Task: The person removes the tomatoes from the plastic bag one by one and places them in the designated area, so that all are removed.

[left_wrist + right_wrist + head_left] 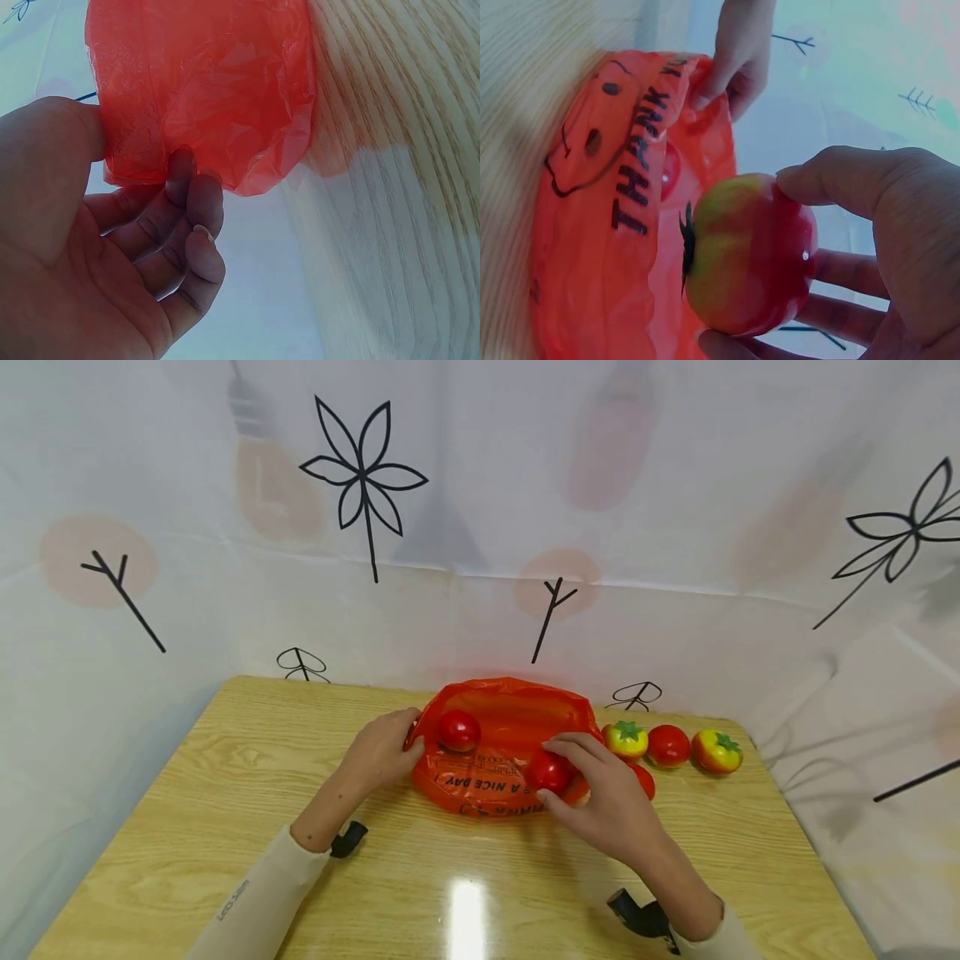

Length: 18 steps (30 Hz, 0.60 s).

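A red plastic bag (517,693) with black printing stands on the table, its mouth spread toward me. My left hand (380,750) pinches the bag's left rim between thumb and fingers; the left wrist view shows the red film (217,82) at the fingertips. In my right hand (607,797) is a tomato (750,255), red shading to yellow-green around a green calyx, gripped by thumb and fingertips. It overlaps the right side of the bag's mouth in the head view. Another red tomato (459,731) lies inside the bag on the left.
Right of the bag, several more tomatoes rest on the wooden table (187,827): a yellow-red one (626,740), a red one (668,746), another yellow-red one (717,752), and a red one (643,781) partly hidden by my right hand. A patterned white cloth (480,610) hangs behind.
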Motion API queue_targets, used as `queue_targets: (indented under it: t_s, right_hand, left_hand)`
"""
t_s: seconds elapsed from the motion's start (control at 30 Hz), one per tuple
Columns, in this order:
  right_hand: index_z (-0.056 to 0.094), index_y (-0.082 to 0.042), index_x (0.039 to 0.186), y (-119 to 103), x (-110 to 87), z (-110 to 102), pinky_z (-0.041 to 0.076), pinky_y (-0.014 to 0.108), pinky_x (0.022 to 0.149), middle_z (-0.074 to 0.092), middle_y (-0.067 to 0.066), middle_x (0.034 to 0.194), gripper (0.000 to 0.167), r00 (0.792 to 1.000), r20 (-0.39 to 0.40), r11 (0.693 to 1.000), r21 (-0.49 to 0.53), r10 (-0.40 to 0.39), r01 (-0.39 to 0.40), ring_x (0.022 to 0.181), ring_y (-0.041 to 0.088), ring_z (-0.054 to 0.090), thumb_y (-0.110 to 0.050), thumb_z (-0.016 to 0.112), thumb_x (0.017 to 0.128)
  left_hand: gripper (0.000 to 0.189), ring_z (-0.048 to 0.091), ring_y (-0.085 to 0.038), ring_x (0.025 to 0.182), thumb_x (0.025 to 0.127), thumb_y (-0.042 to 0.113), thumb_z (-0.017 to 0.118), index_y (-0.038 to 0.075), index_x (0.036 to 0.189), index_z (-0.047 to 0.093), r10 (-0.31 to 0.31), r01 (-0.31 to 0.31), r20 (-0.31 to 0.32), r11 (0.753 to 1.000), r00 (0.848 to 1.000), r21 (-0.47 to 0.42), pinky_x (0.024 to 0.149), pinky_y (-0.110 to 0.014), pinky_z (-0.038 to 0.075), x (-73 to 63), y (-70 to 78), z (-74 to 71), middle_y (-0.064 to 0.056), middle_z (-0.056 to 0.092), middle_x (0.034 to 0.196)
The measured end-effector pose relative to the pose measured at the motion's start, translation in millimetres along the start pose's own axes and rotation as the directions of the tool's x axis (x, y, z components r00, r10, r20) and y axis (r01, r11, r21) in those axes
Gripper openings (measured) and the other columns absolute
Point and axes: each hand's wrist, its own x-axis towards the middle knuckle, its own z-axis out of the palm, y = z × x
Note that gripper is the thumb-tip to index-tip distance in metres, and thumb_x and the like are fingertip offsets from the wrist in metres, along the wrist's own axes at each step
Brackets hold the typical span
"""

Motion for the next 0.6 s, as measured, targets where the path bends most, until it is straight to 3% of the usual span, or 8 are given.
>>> queue_targets:
  t_s: [0.3,0.6]
  right_hand:
    - [0.069,-0.013,0.134,10,-6.7,-8,0.063,0.046,0.087,0.064,0.004,0.138,0.055,0.999,-0.036,1.000,-0.010,-0.003,0.003,0.117,0.028,0.067,-0.022,0.090,0.084]
    - [0.068,-0.011,0.135,15,-13.6,-13,0.062,0.051,0.089,0.063,0.008,0.139,0.055,0.998,-0.040,0.999,-0.011,0.050,-0.050,0.120,0.034,0.066,-0.019,0.090,0.084]
  left_hand:
    - [0.027,0.067,-0.023,0.088,0.098,0.015,0.065,0.002,0.121,0.068,-0.002,0.002,0.001,1.000,1.000,-0.002,0.077,-0.042,0.058,-0.3,-0.1,0.1,-0.009,0.073,0.105]
    - [0.028,0.067,-0.024,0.090,0.099,0.015,0.065,0.002,0.123,0.067,-0.006,0.006,0.010,1.000,1.000,0.000,0.078,-0.043,0.059,0.1,0.1,0.5,-0.010,0.073,0.107]
